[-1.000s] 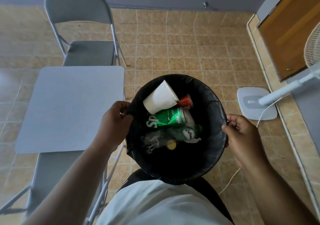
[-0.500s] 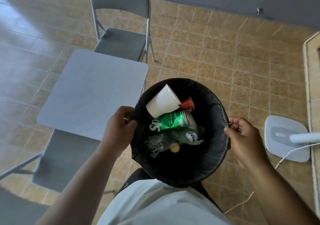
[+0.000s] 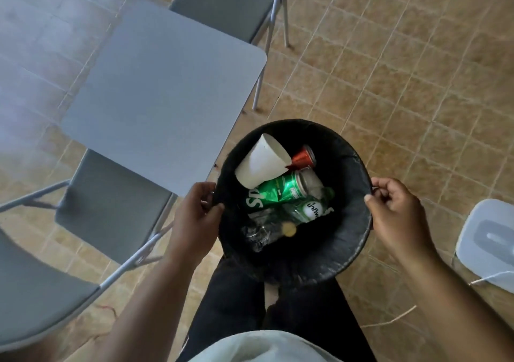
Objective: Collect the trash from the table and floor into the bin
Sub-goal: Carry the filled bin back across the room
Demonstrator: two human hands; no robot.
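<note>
I hold a round black bin [image 3: 347,164] lined with a black bag in front of my legs. My left hand [image 3: 194,217] grips its left rim and my right hand [image 3: 395,211] grips its right rim. Inside lie a white paper cup [image 3: 261,164], a red can [image 3: 304,159], a green soda can [image 3: 281,191], a clear plastic bottle with a label [image 3: 308,208] and crumpled clear plastic [image 3: 258,230]. The grey square table [image 3: 164,97] stands to the upper left, its top bare.
A grey folding chair [image 3: 230,2] stands behind the table and another [image 3: 108,205] at its near side, with a third seat [image 3: 30,297] at the lower left. A white fan base [image 3: 489,239] with a cord [image 3: 395,318] sits on the tiled floor at right.
The view has swung left and down, so the table and chairs now sit further right and the fan base has slid to the right edge. Both hands keep their grip on the bin.
</note>
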